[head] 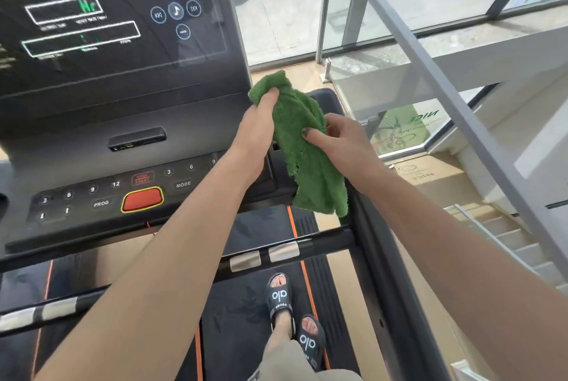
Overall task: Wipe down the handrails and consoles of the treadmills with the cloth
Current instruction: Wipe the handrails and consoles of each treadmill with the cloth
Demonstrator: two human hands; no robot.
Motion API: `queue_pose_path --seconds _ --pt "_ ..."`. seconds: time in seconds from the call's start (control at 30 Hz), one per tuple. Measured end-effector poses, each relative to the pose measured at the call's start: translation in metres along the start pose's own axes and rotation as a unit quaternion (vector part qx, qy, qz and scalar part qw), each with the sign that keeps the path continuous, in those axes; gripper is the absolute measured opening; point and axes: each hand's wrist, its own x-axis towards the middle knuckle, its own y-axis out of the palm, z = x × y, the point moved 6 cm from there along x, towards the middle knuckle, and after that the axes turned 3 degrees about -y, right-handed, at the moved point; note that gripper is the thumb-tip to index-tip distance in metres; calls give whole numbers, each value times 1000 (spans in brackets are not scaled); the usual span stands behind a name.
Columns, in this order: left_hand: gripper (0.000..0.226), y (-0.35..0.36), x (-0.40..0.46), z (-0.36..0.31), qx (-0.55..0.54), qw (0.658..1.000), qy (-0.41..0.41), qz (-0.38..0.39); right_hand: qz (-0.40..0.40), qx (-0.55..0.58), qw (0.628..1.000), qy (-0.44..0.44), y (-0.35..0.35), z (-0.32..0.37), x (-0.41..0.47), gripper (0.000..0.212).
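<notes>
A fluffy green cloth (310, 171) hangs in the air at the right edge of the treadmill console (101, 122). My left hand (256, 131) grips the cloth's top corner, thumb over the fabric. My right hand (344, 140) pinches the cloth's right side with thumb and fingers. The cloth's lower end dangles over the right handrail (378, 260), which runs toward me. The front crossbar (325, 240) with its metal pulse sensors lies below my forearms.
The dark display screen (92, 20) fills the upper left, with the red stop button (142, 199) and number keys below. My sandalled feet (292, 313) stand on the belt. A glass balustrade (384, 82) and a stairwell (507, 242) lie to the right.
</notes>
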Motion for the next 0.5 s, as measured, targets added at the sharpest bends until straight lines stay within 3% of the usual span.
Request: queue_pose_path --seconds 0.07,0.13,0.2,0.27,0.37,0.43,0.5 --pt "39 -5 6 -11 76 996 44 -30 -19 -5 1000 -16 3 8 16 24" --pt "64 -9 7 -13 229 968 79 -62 -25 -76 997 -19 8 10 29 43" --pt "76 -13 4 -6 401 903 130 -83 -15 -201 979 -39 21 3 35 56" --pt "70 -12 2 9 542 818 181 -74 15 -308 944 -117 41 -7 24 51" --pt "59 -10 7 42 716 671 194 6 83 -451 859 -228 72 -37 0 52" --pt "61 -10 10 55 761 620 191 31 92 -481 842 -226 75 -50 -4 56" --pt "61 -9 16 55 778 598 192 27 90 -483 843 -218 74 -52 2 57"
